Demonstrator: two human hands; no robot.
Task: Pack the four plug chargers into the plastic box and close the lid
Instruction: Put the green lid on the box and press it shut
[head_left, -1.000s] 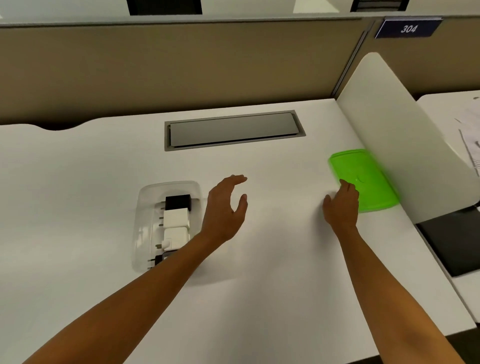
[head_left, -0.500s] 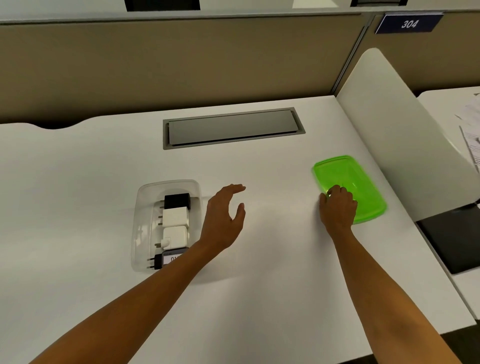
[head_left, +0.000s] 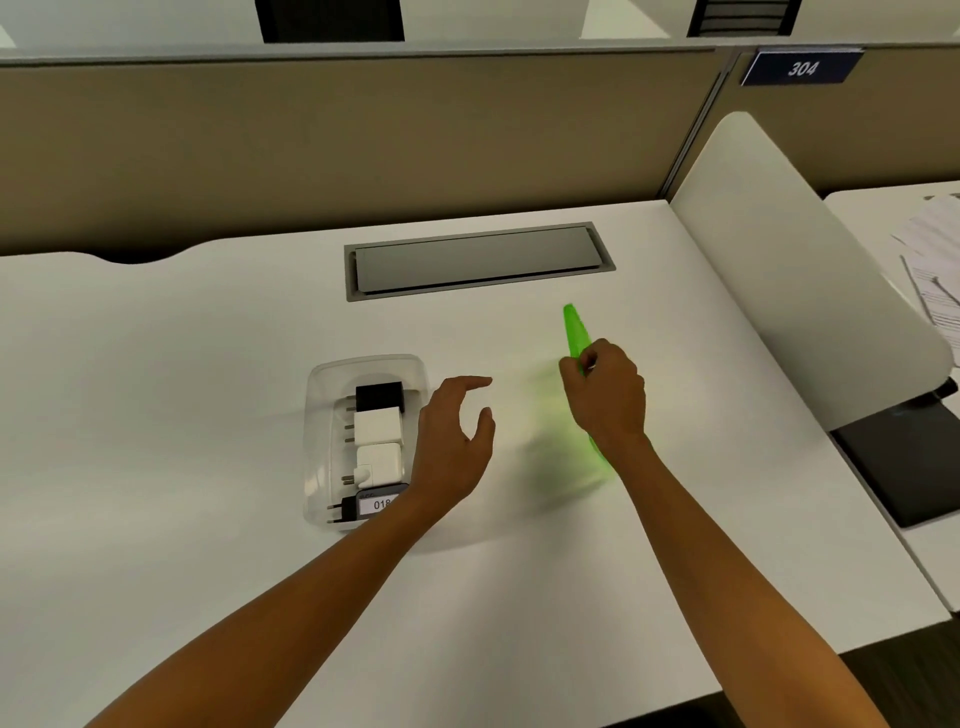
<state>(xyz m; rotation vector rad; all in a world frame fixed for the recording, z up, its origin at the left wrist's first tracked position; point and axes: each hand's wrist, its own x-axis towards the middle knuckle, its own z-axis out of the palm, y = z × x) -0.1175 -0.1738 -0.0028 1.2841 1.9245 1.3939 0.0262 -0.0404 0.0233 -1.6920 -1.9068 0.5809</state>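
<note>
A clear plastic box (head_left: 319, 395) lies open on the white desk, left of centre. Inside it sit several plug chargers in a row: a black one (head_left: 380, 396) at the far end, two white ones (head_left: 378, 423) (head_left: 381, 461), and a black labelled one (head_left: 363, 506) nearest me. My left hand (head_left: 452, 441) hovers open just right of the box, fingers curved. My right hand (head_left: 610, 395) grips the green lid (head_left: 575, 332), which is lifted off the desk and tilted on edge, so only its thin side shows.
A grey cable hatch (head_left: 478, 260) is set into the desk behind the hands. A white curved divider (head_left: 789, 270) stands at the right, with a black pad (head_left: 904, 457) and papers (head_left: 935, 260) beyond it. A beige partition closes the back.
My right hand took hold of the green lid at the right, lifted it off the desk, turned it on edge and carried it left toward the box. My left hand stayed put.
</note>
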